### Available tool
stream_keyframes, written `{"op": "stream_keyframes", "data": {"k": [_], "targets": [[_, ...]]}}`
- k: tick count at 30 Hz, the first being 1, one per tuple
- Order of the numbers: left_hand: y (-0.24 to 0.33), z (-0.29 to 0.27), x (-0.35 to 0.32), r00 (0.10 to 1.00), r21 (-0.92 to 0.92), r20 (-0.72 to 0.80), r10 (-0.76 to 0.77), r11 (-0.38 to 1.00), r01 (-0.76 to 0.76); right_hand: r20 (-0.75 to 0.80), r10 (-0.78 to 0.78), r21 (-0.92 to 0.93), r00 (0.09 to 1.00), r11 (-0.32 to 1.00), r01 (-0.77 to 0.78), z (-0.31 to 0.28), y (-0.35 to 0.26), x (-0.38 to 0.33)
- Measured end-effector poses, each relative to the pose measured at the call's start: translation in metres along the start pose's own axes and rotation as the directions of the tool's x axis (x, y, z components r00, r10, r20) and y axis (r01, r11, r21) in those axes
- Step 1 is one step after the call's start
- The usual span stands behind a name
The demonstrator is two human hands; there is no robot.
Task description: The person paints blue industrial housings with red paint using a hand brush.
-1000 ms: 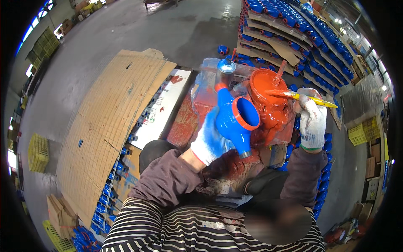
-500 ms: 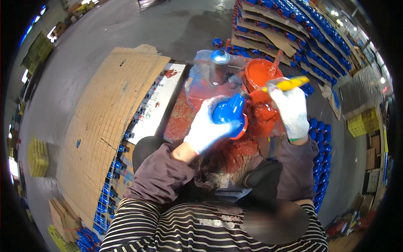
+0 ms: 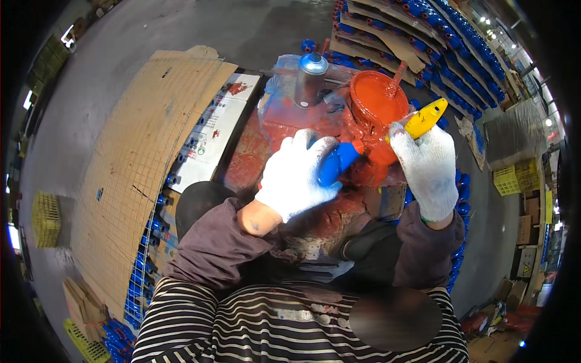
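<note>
My left hand (image 3: 298, 176), in a white glove, is closed around a blue-painted metal valve body (image 3: 336, 164). The narrow end of the valve body points right and its rim is red. My right hand (image 3: 427, 170), also gloved, grips a paintbrush by its yellow handle (image 3: 426, 118). The bristle end points left toward the red rim, but it blends into the red behind it, so I cannot tell whether they touch. Just beyond the brush stands an open bucket (image 3: 353, 104) of red paint, with a red-smeared stick (image 3: 397, 78) leaning in it.
A blue-topped spray can (image 3: 311, 81) stands left of the bucket on the paint-stained work surface (image 3: 284, 130). Cardboard under a wire grid (image 3: 145, 163) lies at left. Layered cardboard with blue parts (image 3: 387, 45) rises at far right. More blue parts (image 3: 461, 209) line the right side.
My left hand has turned the valve body, so its wide red-rimmed end no longer shows. Its narrow end was dark and now has a red rim. The brush handle has tilted more upright.
</note>
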State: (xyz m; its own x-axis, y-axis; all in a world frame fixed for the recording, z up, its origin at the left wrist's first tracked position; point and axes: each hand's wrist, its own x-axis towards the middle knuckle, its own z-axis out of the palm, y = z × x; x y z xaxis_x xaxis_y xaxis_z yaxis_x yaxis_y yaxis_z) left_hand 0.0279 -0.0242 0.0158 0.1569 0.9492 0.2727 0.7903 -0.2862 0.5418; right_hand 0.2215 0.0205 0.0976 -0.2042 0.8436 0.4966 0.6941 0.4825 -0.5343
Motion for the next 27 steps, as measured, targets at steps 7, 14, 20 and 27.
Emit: {"op": "stream_keyframes", "data": {"k": [7, 14, 20, 27], "targets": [[-0.005, -0.001, 0.003, 0.995, -0.298, 0.001, -0.095, 0.950, 0.091, 0.040, -0.068, 0.106, 0.997, 0.992, 0.063, 0.010, -0.010, -0.008], [-0.017, 0.015, -0.001, 0.738, -0.491, 0.653, 0.172, -0.646, 0.585, 0.102, 0.176, 0.557, 0.979, 0.805, -0.203, -0.022, -0.005, -0.005], [-0.023, 0.028, -0.006, 0.795, -0.496, 0.587, 0.149, -0.710, 0.500, 0.112, 0.193, 0.867, 0.975, 0.460, -0.191, -0.006, 0.044, -0.003], [-0.023, 0.016, 0.000, 0.861, -0.687, 0.498, 0.101, -0.561, 0.463, 0.036, 0.198, 0.922, 0.979, 0.370, -0.109, 0.012, 0.058, 0.003]]}}
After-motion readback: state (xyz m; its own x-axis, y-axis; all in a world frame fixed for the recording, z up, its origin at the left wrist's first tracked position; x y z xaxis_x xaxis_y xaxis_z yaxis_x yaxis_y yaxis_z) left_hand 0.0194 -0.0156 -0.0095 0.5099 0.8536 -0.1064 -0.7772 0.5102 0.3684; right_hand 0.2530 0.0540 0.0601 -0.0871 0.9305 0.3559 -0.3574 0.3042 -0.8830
